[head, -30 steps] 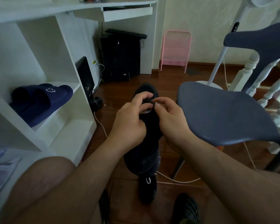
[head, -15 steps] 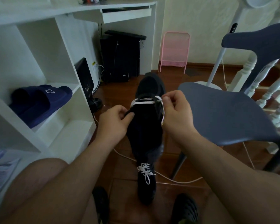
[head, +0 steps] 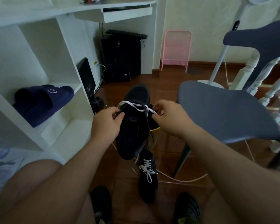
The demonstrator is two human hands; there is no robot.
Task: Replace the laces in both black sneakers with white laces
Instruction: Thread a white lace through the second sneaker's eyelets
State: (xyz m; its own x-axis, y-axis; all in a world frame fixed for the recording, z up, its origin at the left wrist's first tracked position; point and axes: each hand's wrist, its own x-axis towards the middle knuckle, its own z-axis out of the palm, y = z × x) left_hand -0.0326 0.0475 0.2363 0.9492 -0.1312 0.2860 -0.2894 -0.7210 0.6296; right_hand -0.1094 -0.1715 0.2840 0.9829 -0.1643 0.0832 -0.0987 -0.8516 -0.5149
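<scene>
I hold a black sneaker (head: 132, 126) up in front of me, toe pointing away. A white lace (head: 136, 106) crosses its upper eyelets. My left hand (head: 106, 125) pinches the left side of the sneaker at the lace. My right hand (head: 170, 118) pinches the lace end on the right side. A second black sneaker (head: 148, 177) stands on the floor below, laced with a white lace (head: 147, 168).
A blue-grey chair (head: 225, 110) stands close on my right. White shelves (head: 66, 101) on the left hold navy slippers (head: 42, 102). A white cable (head: 181, 179) runs over the wooden floor. A small dark bin with a yellow rim (head: 153, 135) sits behind the held sneaker.
My hands moved apart from the middle of the sneaker to its sides. The white lace now shows crossed over the upper eyelets. The laced sneaker on the floor came into full view.
</scene>
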